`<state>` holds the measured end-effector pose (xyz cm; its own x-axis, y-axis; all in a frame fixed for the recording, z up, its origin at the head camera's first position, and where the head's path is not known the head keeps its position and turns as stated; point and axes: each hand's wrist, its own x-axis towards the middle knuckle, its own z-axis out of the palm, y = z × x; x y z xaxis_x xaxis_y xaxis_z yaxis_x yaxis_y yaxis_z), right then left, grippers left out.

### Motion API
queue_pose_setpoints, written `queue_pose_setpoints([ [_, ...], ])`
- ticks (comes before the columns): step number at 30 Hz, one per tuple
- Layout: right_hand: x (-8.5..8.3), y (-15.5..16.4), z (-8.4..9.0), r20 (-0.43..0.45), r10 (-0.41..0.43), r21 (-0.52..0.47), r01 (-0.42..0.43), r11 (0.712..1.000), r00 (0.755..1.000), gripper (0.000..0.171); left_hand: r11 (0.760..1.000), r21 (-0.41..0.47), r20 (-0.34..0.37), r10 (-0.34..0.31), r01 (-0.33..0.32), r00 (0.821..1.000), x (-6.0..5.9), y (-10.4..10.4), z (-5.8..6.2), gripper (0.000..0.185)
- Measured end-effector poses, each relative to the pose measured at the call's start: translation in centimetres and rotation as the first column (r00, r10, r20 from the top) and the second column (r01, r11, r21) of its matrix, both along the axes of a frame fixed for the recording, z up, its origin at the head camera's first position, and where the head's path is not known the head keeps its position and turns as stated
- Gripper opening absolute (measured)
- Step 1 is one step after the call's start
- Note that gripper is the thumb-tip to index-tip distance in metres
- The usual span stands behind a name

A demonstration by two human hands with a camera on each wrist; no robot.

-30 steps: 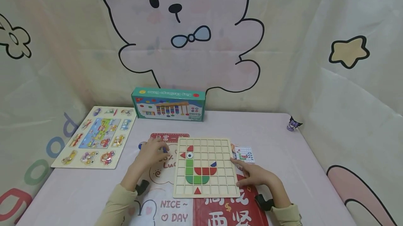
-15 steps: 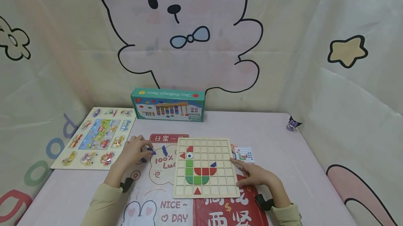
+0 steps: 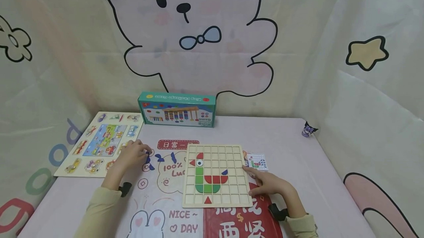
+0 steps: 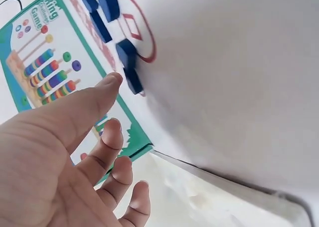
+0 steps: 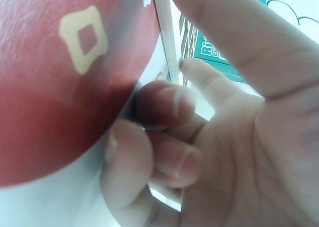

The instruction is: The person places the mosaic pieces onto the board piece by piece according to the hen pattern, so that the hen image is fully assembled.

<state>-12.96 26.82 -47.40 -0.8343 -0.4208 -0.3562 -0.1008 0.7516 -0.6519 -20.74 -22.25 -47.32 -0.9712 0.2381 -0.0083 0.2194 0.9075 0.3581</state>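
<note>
My left hand is over the right edge of the picture puzzle board, at the left end of several small blue pieces. In the left wrist view its thumb and fingers are apart and hold nothing, with the blue pieces beyond the thumb tip. Index finger and thumb of my right hand touch the right edge of a wooden grid board; its other fingers curl inward in the right wrist view. Red, green and blue pieces on the grid form a bird-like figure.
A green Ring Challenge Game box stands at the back. A small pattern card sticks out beside the grid board. A wrapped candy lies at the far right corner. Beneath the board is a printed red and white sheet.
My left hand has moved left, away from the grid board, uncovering blue pieces on the sheet. A blue piece near its fingertips half a second ago now lies uncovered. The right hand stays put.
</note>
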Motion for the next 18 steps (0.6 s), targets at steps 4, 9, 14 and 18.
queue_pose_setpoints([
  [4,0.1,0.1,0.1,0.007,0.005,-0.006,-0.005,1.000,1.000,0.084,1.000,-0.002,0.019,0.000,0.000,1.000,-0.4,-0.4,-0.4,0.021],
  [9,0.1,0.0,-0.1,0.002,0.007,-0.004,-0.007,1.000,1.000,0.085,1.000,0.004,0.009,0.023,-0.023,1.000,-0.6,-0.8,-0.6,0.022],
  [14,-0.1,0.1,-0.2,-0.007,0.008,0.005,-0.008,1.000,1.000,0.085,0.999,-0.005,-0.027,0.041,-0.041,0.999,-0.7,-1.2,-0.7,0.015],
  [18,-0.2,0.2,-0.2,-0.015,0.023,-0.003,-0.023,1.000,1.000,0.086,0.998,-0.008,-0.018,0.056,-0.056,0.998,-0.8,-1.4,-0.7,0.013],
])
